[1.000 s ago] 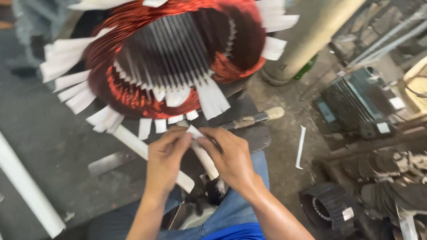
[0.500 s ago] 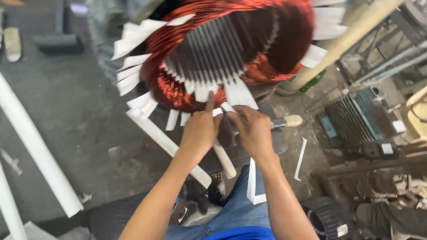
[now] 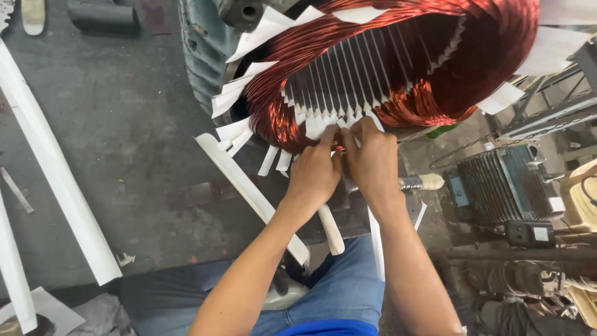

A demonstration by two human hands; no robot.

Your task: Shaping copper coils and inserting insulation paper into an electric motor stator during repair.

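At the lower rim of the copper-wound stator (image 3: pixel 385 68), the white paper strip (image 3: pixel 343 124) now sits pinched between both hands, left hand (image 3: pixel 316 171) and right hand (image 3: pixel 372 158), which have risen from half a second ago and seemingly press it among the slot papers (image 3: pixel 323 118), above the long white strip (image 3: pixel 249 190).

Dark concrete floor (image 3: pixel 124 124) bears white strips (image 3: pixel 56 174).

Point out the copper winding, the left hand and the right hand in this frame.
copper winding (image 3: pixel 472 68): head view, on the red coil bulge at upper right.
left hand (image 3: pixel 314 171): head view, on the back of the hand.
right hand (image 3: pixel 373 158): head view, on the back of the hand.
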